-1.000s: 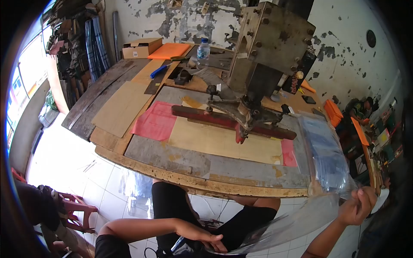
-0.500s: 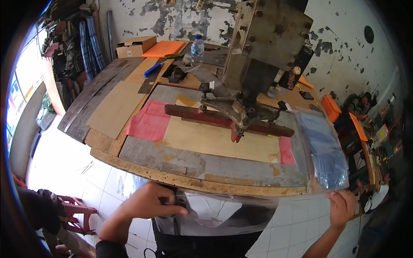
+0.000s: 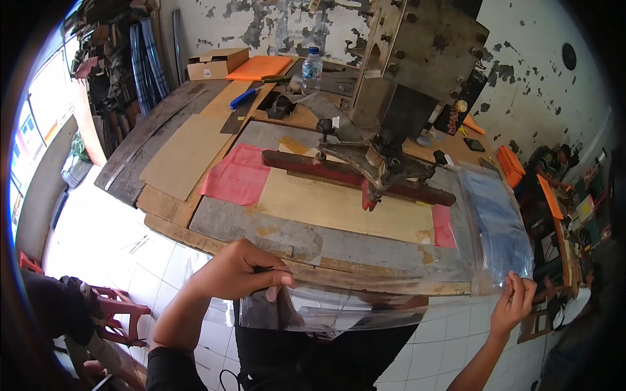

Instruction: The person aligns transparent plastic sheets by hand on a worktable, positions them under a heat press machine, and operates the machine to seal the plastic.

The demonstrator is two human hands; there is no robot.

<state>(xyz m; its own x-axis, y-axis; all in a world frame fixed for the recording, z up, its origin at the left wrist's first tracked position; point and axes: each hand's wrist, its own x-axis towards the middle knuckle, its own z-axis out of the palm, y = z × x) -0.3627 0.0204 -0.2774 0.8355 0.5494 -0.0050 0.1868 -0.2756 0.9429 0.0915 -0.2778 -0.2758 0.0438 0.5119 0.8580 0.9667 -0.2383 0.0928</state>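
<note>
My left hand (image 3: 238,270) pinches the upper left part of a clear plastic sheet (image 3: 365,313) between thumb and fingers, in front of the worktable's near edge. The sheet hangs across my lap and stretches to the right. My right hand (image 3: 513,301) is closed at its right end, by the lower corner of a stack of clear bluish plastic sheets (image 3: 499,221). Beyond my hands, a press machine (image 3: 417,72) holds a red bar (image 3: 313,167) above a cream sheet (image 3: 319,208). Pink material (image 3: 236,177) shows at both ends of that sheet, on a grey plate (image 3: 274,238).
A brown board (image 3: 186,156) lies on the table's left side. Farther back are a blue-handled tool (image 3: 242,98), a water bottle (image 3: 312,70), a cardboard box (image 3: 217,64) and an orange sheet (image 3: 259,68). A phone (image 3: 474,144) lies at the right; another person (image 3: 553,159) sits beyond.
My left hand has risen with the plastic sheet, now overlapping the table's front edge. My right hand has shifted slightly toward the stack's corner. The press looks unchanged.
</note>
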